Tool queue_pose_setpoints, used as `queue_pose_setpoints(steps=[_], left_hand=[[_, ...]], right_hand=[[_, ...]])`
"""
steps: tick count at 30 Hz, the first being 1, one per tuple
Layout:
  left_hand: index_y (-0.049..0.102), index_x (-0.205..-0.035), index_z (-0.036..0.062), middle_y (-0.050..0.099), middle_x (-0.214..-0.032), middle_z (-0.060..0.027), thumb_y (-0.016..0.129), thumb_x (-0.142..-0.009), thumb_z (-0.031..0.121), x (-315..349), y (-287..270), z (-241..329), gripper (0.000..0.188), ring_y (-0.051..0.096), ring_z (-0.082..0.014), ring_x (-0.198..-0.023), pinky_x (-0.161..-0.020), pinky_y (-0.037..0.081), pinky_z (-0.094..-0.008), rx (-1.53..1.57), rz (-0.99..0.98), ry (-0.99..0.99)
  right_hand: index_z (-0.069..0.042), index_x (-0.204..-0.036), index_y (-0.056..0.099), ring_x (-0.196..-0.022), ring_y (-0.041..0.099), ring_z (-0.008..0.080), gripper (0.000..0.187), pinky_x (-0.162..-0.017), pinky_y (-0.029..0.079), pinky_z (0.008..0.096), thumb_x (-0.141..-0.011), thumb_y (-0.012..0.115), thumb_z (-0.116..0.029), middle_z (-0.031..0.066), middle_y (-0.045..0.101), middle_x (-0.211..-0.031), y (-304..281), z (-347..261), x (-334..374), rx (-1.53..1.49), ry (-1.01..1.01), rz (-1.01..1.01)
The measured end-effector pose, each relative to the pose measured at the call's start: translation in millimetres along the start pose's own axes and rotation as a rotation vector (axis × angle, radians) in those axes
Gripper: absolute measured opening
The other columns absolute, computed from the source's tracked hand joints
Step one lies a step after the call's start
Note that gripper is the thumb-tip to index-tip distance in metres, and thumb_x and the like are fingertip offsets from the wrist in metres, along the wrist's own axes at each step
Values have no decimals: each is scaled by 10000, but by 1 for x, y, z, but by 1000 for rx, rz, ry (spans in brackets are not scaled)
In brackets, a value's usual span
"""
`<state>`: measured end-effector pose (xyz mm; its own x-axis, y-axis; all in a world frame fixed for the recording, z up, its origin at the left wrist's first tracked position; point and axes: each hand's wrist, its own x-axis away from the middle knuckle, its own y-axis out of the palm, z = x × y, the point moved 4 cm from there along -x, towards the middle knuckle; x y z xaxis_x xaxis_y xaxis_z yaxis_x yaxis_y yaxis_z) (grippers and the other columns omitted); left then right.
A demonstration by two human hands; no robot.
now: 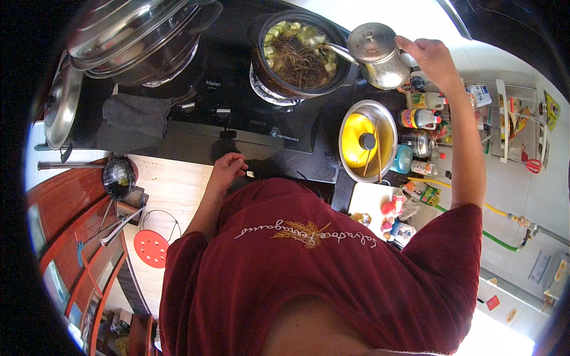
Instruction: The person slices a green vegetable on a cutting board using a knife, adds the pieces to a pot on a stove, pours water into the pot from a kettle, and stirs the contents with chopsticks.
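Note:
At the back right, my right hand (430, 59) is closed at the side handle of a lidded metal pot (383, 62). Whether that pot rests on the counter or is lifted, I cannot tell. Just left of it, a dark clay pot (257, 56) sits on the burner, filled with pale green chunks and a brown stringy heap (297, 59). A metal spoon (343, 52) leans in it, its handle over the right rim. My left hand (228, 169) hangs by the stove's front edge, fingers curled, with nothing visible in them.
A large lidded steamer (136, 41) stands on the left burner, with a grey cloth (135, 114) in front. To the right are a steel bowl (387, 127) holding a yellow lid (356, 142) and chopsticks, and several bottles (418, 118). A red round stool (151, 248) is at lower left.

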<state>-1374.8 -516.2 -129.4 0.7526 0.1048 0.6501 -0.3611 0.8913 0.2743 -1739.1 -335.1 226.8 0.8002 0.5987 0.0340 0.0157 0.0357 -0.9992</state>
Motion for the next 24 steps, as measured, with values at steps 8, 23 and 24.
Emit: queue_pose_setpoints(steps=[8, 23, 24], left_hand=[[576, -1034, 21, 638, -862, -71, 522, -897, 128, 1, -5, -11, 181, 597, -128, -749, -665, 489, -245, 21, 20, -1], [577, -1014, 33, 640, -842, -64, 539, -893, 135, -3, 1, 0, 162, 589, -110, -708, -631, 485, -231, 3, 0, -22], [577, -1011, 32, 640, -841, -64, 541, -893, 136, -3, 1, 0, 162, 589, -109, -708, -633, 486, -231, 3, -4, -25]], right_hand=[[44, -735, 619, -557, 452, 177, 698, -577, 405, 344, -787, 514, -645, 113, 491, -557, -7, -17, -4, 34, -30, 13], [18, -660, 616, -571, 531, 240, 718, -617, 438, 379, -739, 504, -687, 137, 528, -558, 0, 5, 14, 11, 100, -85], [5, -676, 645, -593, 594, 272, 730, -654, 474, 393, -726, 497, -708, 157, 576, -579, -1, 7, 14, 19, 108, -69]])
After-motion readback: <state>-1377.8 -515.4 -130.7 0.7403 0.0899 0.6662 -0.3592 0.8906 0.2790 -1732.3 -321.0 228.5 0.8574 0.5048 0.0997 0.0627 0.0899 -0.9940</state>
